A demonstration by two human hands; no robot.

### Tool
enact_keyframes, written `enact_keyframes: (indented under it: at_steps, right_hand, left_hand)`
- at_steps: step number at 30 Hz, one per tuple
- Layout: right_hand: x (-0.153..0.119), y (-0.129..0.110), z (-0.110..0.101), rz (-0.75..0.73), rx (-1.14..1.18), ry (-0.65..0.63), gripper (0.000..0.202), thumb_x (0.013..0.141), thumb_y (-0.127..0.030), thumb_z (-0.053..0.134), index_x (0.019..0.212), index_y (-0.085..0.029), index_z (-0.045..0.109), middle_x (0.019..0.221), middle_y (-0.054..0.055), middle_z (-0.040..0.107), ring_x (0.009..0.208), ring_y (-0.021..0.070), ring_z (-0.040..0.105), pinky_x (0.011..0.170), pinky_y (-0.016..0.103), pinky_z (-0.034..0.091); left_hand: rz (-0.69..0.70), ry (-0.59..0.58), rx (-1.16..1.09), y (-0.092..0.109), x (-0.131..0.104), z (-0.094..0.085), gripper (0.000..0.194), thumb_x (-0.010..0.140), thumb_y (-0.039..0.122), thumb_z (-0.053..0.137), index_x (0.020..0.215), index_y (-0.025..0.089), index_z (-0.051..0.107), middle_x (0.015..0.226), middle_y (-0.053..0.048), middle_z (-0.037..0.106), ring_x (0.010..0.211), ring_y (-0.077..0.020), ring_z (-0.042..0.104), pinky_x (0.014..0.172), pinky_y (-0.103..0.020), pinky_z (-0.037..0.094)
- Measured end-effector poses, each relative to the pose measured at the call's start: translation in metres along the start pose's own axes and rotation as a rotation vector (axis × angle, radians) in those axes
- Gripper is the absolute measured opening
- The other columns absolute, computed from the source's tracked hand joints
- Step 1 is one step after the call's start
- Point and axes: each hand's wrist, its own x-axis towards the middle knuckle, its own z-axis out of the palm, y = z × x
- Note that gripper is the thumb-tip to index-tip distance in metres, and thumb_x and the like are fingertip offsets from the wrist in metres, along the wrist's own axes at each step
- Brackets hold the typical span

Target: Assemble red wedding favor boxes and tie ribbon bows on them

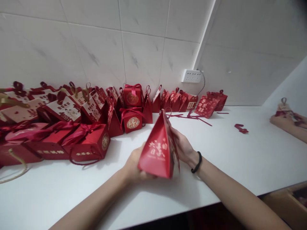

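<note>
A red triangular gift box (155, 151) with pale lettering is held up over the white table between my two hands. My left hand (135, 164) is closed around its lower left side, the thumb along the bottom edge. On the far right side of the box, my right hand (183, 145) grips it; the box hides some of those fingers. A ribbon loop rises from the peak, and dark red strands hang along the right side. A black band (197, 162) circles my right wrist.
Many red gift boxes (87, 143) with ribbons crowd the left and back of the white table (230, 153). Loose ribbons (192, 116) lie behind my hands, another ribbon piece (241, 128) to the right. Another person's hands (283, 118) hold a box at far right. A power strip (192, 76) hangs on the wall.
</note>
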Motion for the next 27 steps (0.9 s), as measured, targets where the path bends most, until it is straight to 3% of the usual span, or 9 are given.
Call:
enact_keyframes:
  at_steps: [3,5,10,13,19,23,27]
  right_hand:
    - [0.001,0.004,0.004,0.132,-0.066,-0.018,0.036,0.091,-0.030,0.031,0.092,-0.015,0.064,0.075,0.005,0.071,0.069,0.0178,0.067,0.075,0.032,0.053]
    - [0.001,0.008,0.005,0.193,-0.108,-0.084,0.038,0.092,-0.033,0.031,0.099,-0.014,0.063,0.081,0.008,0.072,0.069,0.0193,0.067,0.070,0.034,0.054]
    - [0.002,0.017,0.003,0.136,-0.198,-0.312,0.040,0.090,-0.044,0.039,0.117,-0.018,0.054,0.091,0.008,0.071,0.065,0.0223,0.067,0.061,0.039,0.054]
    - [0.002,0.018,-0.001,0.084,-0.238,-0.370,0.041,0.088,-0.047,0.046,0.120,-0.021,0.052,0.093,0.007,0.070,0.063,0.0209,0.067,0.061,0.037,0.054]
    - [0.001,0.018,0.000,0.085,-0.247,-0.352,0.041,0.088,-0.048,0.048,0.117,-0.020,0.053,0.090,0.007,0.069,0.058,0.0178,0.066,0.059,0.033,0.053]
    - [0.000,0.019,0.001,0.106,-0.224,-0.328,0.040,0.087,-0.052,0.047,0.108,-0.020,0.057,0.084,0.005,0.069,0.059,0.0185,0.065,0.061,0.036,0.054]
    - [0.005,0.019,-0.006,0.132,-0.179,-0.229,0.037,0.086,-0.050,0.047,0.085,-0.016,0.061,0.072,0.004,0.067,0.062,0.0179,0.063,0.065,0.035,0.053]
  left_hand:
    - [-0.040,0.083,-0.074,-0.002,0.000,0.003,0.035,0.071,0.051,0.064,0.074,0.016,0.060,0.058,-0.002,0.060,0.044,-0.0129,0.053,0.041,-0.024,0.042]
    - [-0.095,0.148,-0.169,-0.001,0.003,0.005,0.043,0.077,0.058,0.056,0.082,0.016,0.055,0.056,0.000,0.057,0.036,-0.0092,0.046,0.033,-0.020,0.035]
    - [-0.175,0.034,-0.294,0.005,0.006,0.008,0.054,0.069,0.050,0.070,0.102,0.017,0.043,0.058,0.003,0.059,0.040,-0.0106,0.053,0.040,-0.022,0.045]
    - [-0.199,0.037,-0.319,0.008,0.006,0.008,0.060,0.067,0.044,0.074,0.108,0.018,0.040,0.064,0.003,0.060,0.041,-0.0099,0.054,0.041,-0.022,0.045]
    - [-0.213,0.051,-0.316,0.013,0.007,0.008,0.061,0.067,0.045,0.074,0.108,0.019,0.038,0.066,0.002,0.061,0.041,-0.0095,0.054,0.042,-0.022,0.044]
    - [-0.188,0.028,-0.273,0.013,0.007,0.008,0.058,0.071,0.044,0.070,0.111,0.017,0.036,0.069,0.001,0.060,0.041,-0.0094,0.053,0.041,-0.023,0.043]
    - [-0.029,0.056,-0.090,0.005,0.002,0.007,0.059,0.069,0.033,0.070,0.118,0.017,0.041,0.085,-0.005,0.063,0.064,-0.0158,0.062,0.055,-0.026,0.050]
